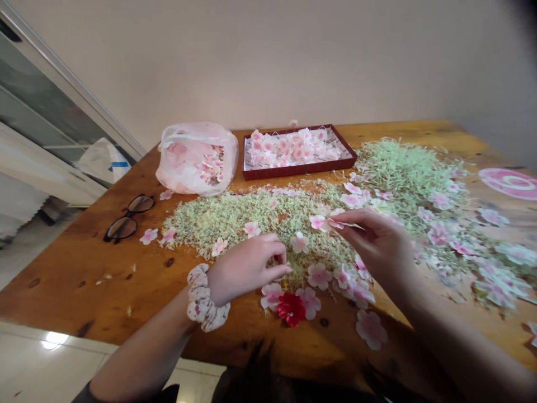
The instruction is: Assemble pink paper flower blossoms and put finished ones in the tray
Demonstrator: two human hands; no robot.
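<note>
My left hand (247, 266), a scrunchie on its wrist, rests on the pile of pale green stamen stems (251, 215) with its fingers curled in a pinch; what they grip is too small to make out. My right hand (375, 243) is closed on a pink fabric flower (319, 222) and a thin stem, held just above the pile. Loose pink petals (319, 275) and one red flower (291, 308) lie on the wooden table (126, 280) below both hands.
A dark red tray (302, 168) of finished pink flowers stands at the back. A plastic bag (195, 157) of petals sits to its left, black glasses (128, 218) further left. More green stems (398, 165) and petals spread right. A pink round thing (509, 183) lies far right.
</note>
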